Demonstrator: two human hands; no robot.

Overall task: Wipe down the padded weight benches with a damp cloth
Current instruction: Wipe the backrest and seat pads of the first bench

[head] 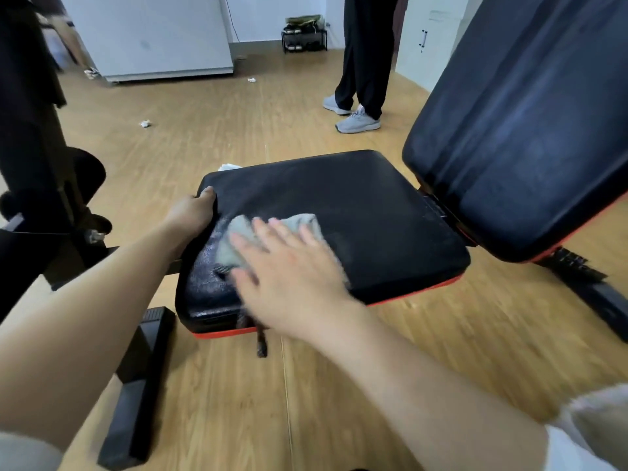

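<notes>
A black padded bench seat (pixel 356 212) with a red lower trim sits low over the wooden floor. Its black backrest pad (pixel 520 124) rises tilted at the right. A pale grey cloth (pixel 238 243) lies on the near left part of the seat. My right hand (pixel 289 277) presses flat on the cloth with fingers spread, blurred by motion. My left hand (pixel 193 215) grips the seat's left edge, thumb on top. The leather near the cloth shines wet.
A person in dark trousers and grey shoes (pixel 358 122) stands beyond the bench. Black frame feet (pixel 136 385) lie on the floor at the left, another (pixel 598 294) at the right. Dark gym equipment (pixel 37 158) stands at far left. Crumpled paper scraps (pixel 145 123) dot the floor.
</notes>
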